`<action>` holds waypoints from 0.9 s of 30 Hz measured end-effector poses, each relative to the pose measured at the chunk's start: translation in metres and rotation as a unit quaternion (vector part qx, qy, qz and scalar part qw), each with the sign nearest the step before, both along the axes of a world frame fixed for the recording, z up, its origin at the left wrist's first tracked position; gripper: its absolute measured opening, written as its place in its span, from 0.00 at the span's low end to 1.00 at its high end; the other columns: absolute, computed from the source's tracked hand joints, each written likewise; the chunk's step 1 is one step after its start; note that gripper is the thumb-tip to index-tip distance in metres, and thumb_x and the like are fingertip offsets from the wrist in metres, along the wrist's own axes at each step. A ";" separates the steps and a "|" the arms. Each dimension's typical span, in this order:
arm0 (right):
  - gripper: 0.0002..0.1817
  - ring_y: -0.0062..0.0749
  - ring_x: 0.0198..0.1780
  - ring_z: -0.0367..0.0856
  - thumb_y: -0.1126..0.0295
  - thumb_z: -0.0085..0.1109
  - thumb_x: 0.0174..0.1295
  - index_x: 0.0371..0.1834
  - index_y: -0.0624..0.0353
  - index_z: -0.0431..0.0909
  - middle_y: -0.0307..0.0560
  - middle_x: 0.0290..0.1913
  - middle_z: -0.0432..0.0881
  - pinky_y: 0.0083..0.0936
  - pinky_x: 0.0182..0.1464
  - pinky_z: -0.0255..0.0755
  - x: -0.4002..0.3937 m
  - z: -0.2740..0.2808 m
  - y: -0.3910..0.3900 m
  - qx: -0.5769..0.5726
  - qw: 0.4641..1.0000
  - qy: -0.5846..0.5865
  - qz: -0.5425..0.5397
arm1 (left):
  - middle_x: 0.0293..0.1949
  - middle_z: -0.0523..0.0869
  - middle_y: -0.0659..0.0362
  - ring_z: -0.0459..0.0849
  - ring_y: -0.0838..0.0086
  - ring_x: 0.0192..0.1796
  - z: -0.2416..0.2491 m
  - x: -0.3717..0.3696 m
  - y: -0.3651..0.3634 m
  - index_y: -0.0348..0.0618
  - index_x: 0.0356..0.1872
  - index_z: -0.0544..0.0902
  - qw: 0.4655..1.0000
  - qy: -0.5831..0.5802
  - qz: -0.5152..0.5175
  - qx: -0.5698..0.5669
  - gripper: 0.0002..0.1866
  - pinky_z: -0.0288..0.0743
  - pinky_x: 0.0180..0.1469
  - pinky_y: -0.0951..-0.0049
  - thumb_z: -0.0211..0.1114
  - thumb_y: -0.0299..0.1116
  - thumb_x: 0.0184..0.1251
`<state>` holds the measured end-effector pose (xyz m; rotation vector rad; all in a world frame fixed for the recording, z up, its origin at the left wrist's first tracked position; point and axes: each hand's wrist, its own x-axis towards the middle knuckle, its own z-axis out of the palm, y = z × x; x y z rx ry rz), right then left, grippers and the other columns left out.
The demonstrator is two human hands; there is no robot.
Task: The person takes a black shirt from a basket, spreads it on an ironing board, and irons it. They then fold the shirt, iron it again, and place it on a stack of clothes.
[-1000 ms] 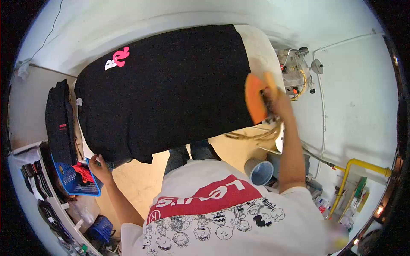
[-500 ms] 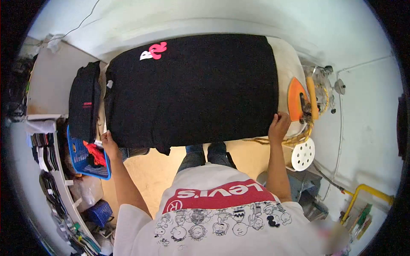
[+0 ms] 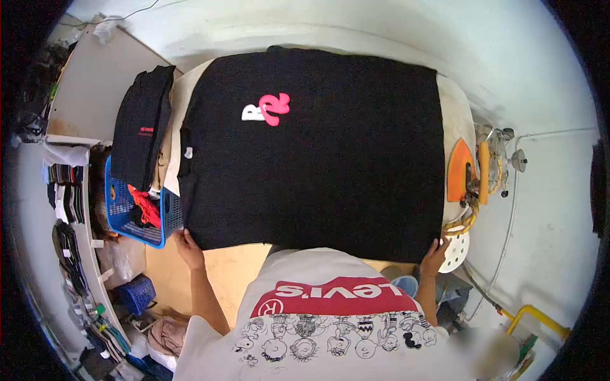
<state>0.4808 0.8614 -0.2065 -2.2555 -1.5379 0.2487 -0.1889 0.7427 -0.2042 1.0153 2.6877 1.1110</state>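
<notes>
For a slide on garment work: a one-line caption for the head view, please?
Both hands, left and right, grip the near corners of a black T-shirt spread flat; orange iron parked aside.

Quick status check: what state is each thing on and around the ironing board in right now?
Black T-shirt with pink-and-white logo: spread flat on the board, logo up.
Orange-soled iron: parked at the board's right end, not held.
Left hand: gripping the shirt's near left corner.
Right hand: gripping the near right corner.
Blue plastic basket: holding clothes.

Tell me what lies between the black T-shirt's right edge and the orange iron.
In the head view, only a bare strip of the cream ironing board separates the black T-shirt from the orange iron; nothing else sits there.
</notes>
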 end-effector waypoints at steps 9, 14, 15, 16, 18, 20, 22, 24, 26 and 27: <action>0.24 0.54 0.54 0.73 0.57 0.55 0.68 0.57 0.69 0.71 0.61 0.51 0.76 0.42 0.58 0.67 0.048 0.024 0.023 0.139 0.983 -0.122 0.005 | 0.37 0.75 0.54 0.74 0.66 0.42 0.014 -0.003 0.033 0.34 0.43 0.75 1.000 0.024 0.011 0.009 0.12 0.70 0.47 0.68 0.61 0.34 0.71; 0.25 0.43 0.47 0.79 0.56 0.61 0.65 0.53 0.67 0.73 0.54 0.42 0.80 0.37 0.51 0.72 0.046 0.100 0.175 0.129 0.980 -0.131 0.079 | 0.43 0.82 0.45 0.80 0.54 0.49 0.036 -0.062 0.162 0.33 0.46 0.79 0.992 0.086 -0.087 0.025 0.15 0.72 0.53 0.61 0.66 0.32 0.62; 0.23 0.38 0.40 0.81 0.56 0.60 0.65 0.52 0.66 0.74 0.51 0.38 0.80 0.32 0.44 0.75 0.052 0.104 0.200 0.028 0.996 0.000 0.081 | 0.43 0.82 0.47 0.80 0.54 0.48 0.018 -0.078 0.181 0.35 0.45 0.80 0.992 0.082 -0.099 0.015 0.18 0.73 0.52 0.60 0.70 0.36 0.58; 0.23 0.38 0.40 0.81 0.56 0.60 0.65 0.52 0.66 0.74 0.51 0.38 0.80 0.32 0.44 0.75 0.058 0.106 0.220 0.030 0.995 -0.004 0.095 | 0.43 0.82 0.48 0.81 0.54 0.48 0.013 -0.085 0.196 0.36 0.46 0.80 0.982 0.142 -0.123 -0.005 0.20 0.74 0.52 0.60 0.72 0.37 0.55; 0.19 0.25 0.24 0.76 0.55 0.60 0.65 0.42 0.62 0.74 0.41 0.25 0.76 0.24 0.26 0.70 0.066 0.104 0.246 -0.061 0.983 0.148 0.091 | 0.40 0.83 0.48 0.82 0.55 0.45 0.012 -0.096 0.220 0.39 0.43 0.80 0.992 0.037 -0.112 -0.047 0.15 0.74 0.49 0.60 0.69 0.33 0.55; 0.19 0.21 0.21 0.72 0.54 0.61 0.65 0.39 0.60 0.73 0.39 0.22 0.74 0.22 0.23 0.66 0.054 0.106 0.252 -0.073 0.978 0.185 0.066 | 0.38 0.83 0.48 0.83 0.55 0.43 0.014 -0.101 0.230 0.38 0.41 0.80 0.995 0.032 -0.089 0.008 0.13 0.75 0.48 0.60 0.67 0.32 0.57; 0.19 0.20 0.18 0.69 0.51 0.59 0.65 0.38 0.58 0.73 0.37 0.17 0.71 0.20 0.19 0.61 0.052 0.095 0.264 -0.068 0.983 0.165 0.042 | 0.34 0.84 0.48 0.85 0.57 0.39 0.031 -0.101 0.231 0.37 0.39 0.79 0.996 0.021 -0.042 0.077 0.07 0.76 0.44 0.63 0.61 0.28 0.61; 0.24 0.21 0.22 0.73 0.50 0.58 0.66 0.47 0.62 0.75 0.39 0.24 0.76 0.22 0.23 0.65 -0.047 0.143 0.240 -0.097 0.982 0.127 0.096 | 0.34 0.84 0.48 0.85 0.58 0.38 0.022 -0.102 0.225 0.37 0.39 0.79 0.995 -0.021 -0.042 0.093 0.07 0.76 0.44 0.63 0.61 0.27 0.61; 0.26 0.21 0.26 0.74 0.51 0.58 0.66 0.55 0.63 0.75 0.39 0.29 0.78 0.23 0.28 0.67 -0.152 0.188 0.223 -0.165 0.971 0.103 0.142 | 0.32 0.84 0.50 0.85 0.63 0.36 0.024 -0.097 0.221 0.38 0.39 0.79 0.993 -0.063 -0.062 0.084 0.06 0.76 0.41 0.66 0.62 0.25 0.61; 0.27 0.21 0.29 0.74 0.52 0.58 0.66 0.58 0.63 0.74 0.39 0.32 0.79 0.22 0.31 0.69 -0.188 0.196 0.222 -0.223 0.959 0.104 0.144 | 0.32 0.84 0.50 0.85 0.63 0.36 0.026 -0.095 0.221 0.38 0.39 0.79 0.992 -0.068 -0.060 0.085 0.06 0.76 0.41 0.66 0.62 0.25 0.61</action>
